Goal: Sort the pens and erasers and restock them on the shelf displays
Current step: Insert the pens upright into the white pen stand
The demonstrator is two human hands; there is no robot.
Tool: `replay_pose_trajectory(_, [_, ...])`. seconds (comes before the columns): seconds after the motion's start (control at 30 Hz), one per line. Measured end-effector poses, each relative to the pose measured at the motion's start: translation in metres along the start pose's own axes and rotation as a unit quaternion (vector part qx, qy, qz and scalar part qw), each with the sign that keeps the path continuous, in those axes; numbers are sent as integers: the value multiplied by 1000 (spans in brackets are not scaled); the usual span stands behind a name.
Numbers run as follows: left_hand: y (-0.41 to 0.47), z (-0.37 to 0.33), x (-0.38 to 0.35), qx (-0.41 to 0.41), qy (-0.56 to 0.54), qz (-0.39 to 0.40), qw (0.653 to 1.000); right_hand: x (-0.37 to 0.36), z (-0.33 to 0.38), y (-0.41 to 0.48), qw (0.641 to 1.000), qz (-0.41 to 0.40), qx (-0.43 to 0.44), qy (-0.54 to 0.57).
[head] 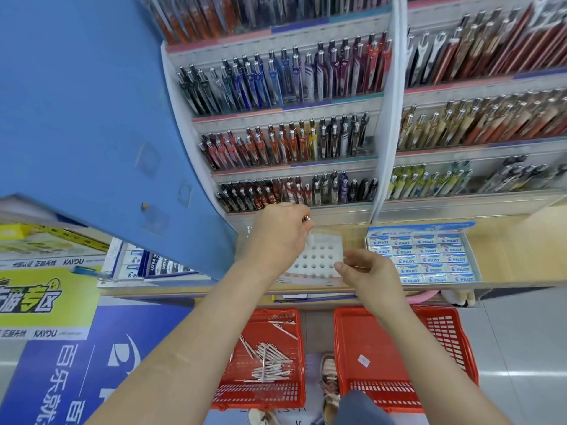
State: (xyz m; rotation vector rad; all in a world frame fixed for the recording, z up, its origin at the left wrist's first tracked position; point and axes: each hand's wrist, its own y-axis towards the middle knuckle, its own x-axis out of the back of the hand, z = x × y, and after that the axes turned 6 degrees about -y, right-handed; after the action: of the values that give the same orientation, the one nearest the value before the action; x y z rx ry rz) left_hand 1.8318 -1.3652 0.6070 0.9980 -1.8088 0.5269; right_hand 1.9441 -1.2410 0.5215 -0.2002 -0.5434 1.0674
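Pen | pinched in left hand fingers, near upright, lower end just above holed holder | right hand at holder's right edge, fingers curled, grip possibly steadying, cannot tell | left hand nearer

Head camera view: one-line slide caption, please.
Left hand holds a pen over the white holed holder; right hand grips its edge.

This is a stationery shop. Tiered shelf displays are packed with rows of upright pens grouped by colour. An open carton of Pilot erasers faces out on the ledge below. Yellow KAYOU promotional signs hang at the left, and red plastic shopping baskets sit on the floor.
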Motion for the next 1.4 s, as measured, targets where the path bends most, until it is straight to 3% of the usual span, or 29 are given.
replay_pose_trajectory(0.43, [-4, 1, 1, 46, -26, 30, 998, 2, -5, -1, 997, 11, -20, 74])
replay_pose_trajectory(0.63, [4, 10, -15, 25, -4, 15, 1000, 0, -8, -1, 996, 9, -26, 82])
replay_pose_trajectory(0.93, [6, 11, -19, 21, 51, 48, 997, -1, -6, -3, 998, 0, -22, 57])
replay_pose_trajectory(1.1, [-14, 15, 4, 29, -31, 9, 999, 8, 15, -10, 997, -64, 46, 3])
replay_pose_trajectory(1.27, [-69, 28, 46, 19, -111, -62, 992, 11, 61, -36, 994, 45, 100, 32])
replay_pose_trajectory(1.4, [-129, 60, 71, 86, -162, -116, 976, -13, 95, -62, 973, 170, 153, -16])
